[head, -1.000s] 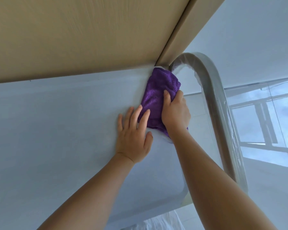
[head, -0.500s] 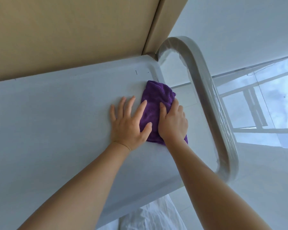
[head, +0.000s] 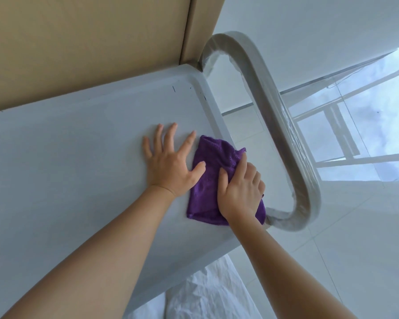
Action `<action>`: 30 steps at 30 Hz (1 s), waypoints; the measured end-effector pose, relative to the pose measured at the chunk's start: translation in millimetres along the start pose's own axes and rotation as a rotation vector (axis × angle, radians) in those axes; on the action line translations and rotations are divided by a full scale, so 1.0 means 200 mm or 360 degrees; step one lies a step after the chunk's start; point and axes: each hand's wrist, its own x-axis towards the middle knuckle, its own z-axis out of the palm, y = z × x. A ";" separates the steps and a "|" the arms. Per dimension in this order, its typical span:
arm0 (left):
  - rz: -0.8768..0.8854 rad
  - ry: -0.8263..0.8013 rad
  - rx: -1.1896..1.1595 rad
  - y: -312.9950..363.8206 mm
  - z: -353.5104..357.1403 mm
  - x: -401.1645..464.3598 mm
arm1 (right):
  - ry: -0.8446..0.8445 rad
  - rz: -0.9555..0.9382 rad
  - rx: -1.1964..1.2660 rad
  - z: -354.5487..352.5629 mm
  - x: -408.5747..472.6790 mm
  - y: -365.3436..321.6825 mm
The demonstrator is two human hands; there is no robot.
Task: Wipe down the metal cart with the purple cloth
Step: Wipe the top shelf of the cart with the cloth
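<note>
The metal cart's pale grey top (head: 78, 157) fills the left and middle of the view. Its looped tubular handle (head: 274, 107), wrapped in clear film, rises at the right end. A folded purple cloth (head: 207, 180) lies flat near the top's right rim. My right hand (head: 240, 192) presses down on the cloth's right half, with the fingers bunching its upper edge. My left hand (head: 171, 164) lies flat on the cart top just left of the cloth, fingers spread and the thumb resting on the cloth's edge.
A large cardboard box (head: 90, 42) stands against the cart's far edge. Glossy white floor tiles (head: 355, 226) lie to the right and reflect a window. White crumpled sheeting (head: 205, 295) lies below the cart's near edge.
My right hand has dragged the cloth from the far right corner back along the right rim toward me. My left hand stayed flat beside it and shifted the same way.
</note>
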 end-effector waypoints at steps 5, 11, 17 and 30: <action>0.0081 -0.0043 0.0026 0.00 -0.01 0.00 | 0.0121 0.0012 -0.0020 0.04 -0.08 0.03; 0.0517 0.0052 0.0071 0.01 0.00 -0.07 | 0.0095 0.0004 -0.0033 0.02 -0.06 0.02; 0.0244 -0.0084 0.0079 0.05 0.01 -0.47 | 0.0064 -0.0023 0.0008 0.02 -0.06 0.04; 0.0022 -0.0215 0.0119 0.09 0.03 -0.68 | 0.0193 -0.0235 0.0071 0.07 -0.17 0.16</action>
